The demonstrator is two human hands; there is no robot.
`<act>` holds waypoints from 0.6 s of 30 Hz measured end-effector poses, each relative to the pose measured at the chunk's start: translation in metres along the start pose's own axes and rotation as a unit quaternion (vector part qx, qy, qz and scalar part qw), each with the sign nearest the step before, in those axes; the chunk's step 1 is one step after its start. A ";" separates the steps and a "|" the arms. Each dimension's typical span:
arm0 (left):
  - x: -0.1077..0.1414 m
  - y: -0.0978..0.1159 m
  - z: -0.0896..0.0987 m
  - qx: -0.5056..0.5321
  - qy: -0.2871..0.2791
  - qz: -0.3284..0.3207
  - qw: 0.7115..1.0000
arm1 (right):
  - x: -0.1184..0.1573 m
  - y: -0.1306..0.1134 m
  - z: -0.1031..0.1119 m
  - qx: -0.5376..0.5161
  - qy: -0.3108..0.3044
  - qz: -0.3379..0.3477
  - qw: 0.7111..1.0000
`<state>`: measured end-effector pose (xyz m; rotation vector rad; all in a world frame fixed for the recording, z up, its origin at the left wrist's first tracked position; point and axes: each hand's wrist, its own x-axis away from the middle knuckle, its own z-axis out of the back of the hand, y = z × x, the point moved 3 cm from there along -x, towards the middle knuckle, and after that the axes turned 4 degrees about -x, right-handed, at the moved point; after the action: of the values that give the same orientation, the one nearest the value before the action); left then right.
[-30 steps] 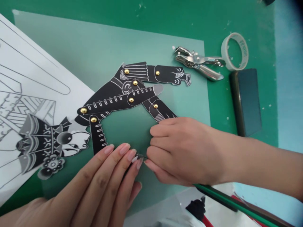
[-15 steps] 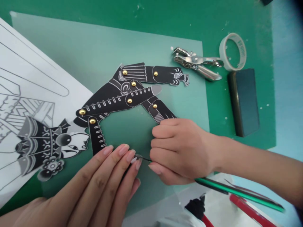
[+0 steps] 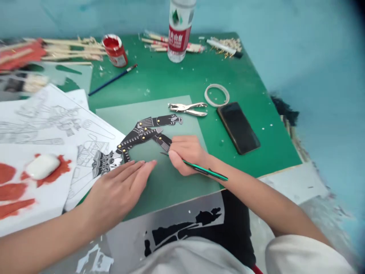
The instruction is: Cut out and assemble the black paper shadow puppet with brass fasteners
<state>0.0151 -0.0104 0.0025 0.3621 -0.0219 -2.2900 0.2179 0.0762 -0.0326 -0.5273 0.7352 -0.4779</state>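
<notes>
A jointed black-and-white paper puppet (image 3: 134,139) with gold fasteners lies on a translucent sheet (image 3: 176,190). My left hand (image 3: 119,186) lies palm down over the end of one puppet arm, its fingers stretched out and covering that part. My right hand (image 3: 186,154) is closed around a slim green-handled tool (image 3: 209,172) with a fine dark tip, perhaps a brush. The tip points left, just apart from my left fingertips. Beside the right knuckles is the puppet's lower leg (image 3: 164,140), partly hidden. The puppet's patterned head (image 3: 104,163) rests on a line-drawn paper.
Past the puppet lie a metal hole punch (image 3: 188,108), a tape roll (image 3: 205,95) and a phone (image 3: 239,129). Farther back stand a red paint jar (image 3: 116,57) and a water bottle (image 3: 178,38), near a blue brush (image 3: 112,80). Drawings with a white stone-like lump (image 3: 42,166) lie left.
The view has drawn back and turned, showing more of the table. My left fingers, bunched near the tool tip before, now lie flatter, and the tip stands a little apart from them.
</notes>
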 end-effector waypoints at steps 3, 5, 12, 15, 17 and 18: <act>0.001 0.006 0.002 -0.055 -0.023 0.075 0.995 | 0.000 0.002 0.009 -0.056 0.097 -0.066 0.992; 0.005 0.009 -0.002 -0.063 -0.047 0.098 0.992 | 0.000 0.003 0.014 -0.099 0.144 -0.128 0.976; 0.012 0.013 -0.017 -0.048 -0.047 0.115 0.991 | 0.001 0.009 0.014 -0.214 0.164 -0.224 0.937; 0.004 0.011 -0.009 -0.028 -0.025 0.167 0.985 | 0.003 0.017 0.011 -0.295 0.160 -0.268 0.903; -0.003 0.007 -0.001 0.029 0.020 0.212 0.977 | 0.002 0.019 0.008 -0.378 0.127 -0.293 0.869; -0.006 0.004 0.002 0.071 0.048 0.240 0.967 | 0.001 0.019 0.008 -0.417 0.108 -0.297 0.852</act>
<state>0.0213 -0.0090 0.0066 0.4826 -0.2032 -1.7946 0.2284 0.0920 -0.0396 -1.5707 0.9888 -0.7989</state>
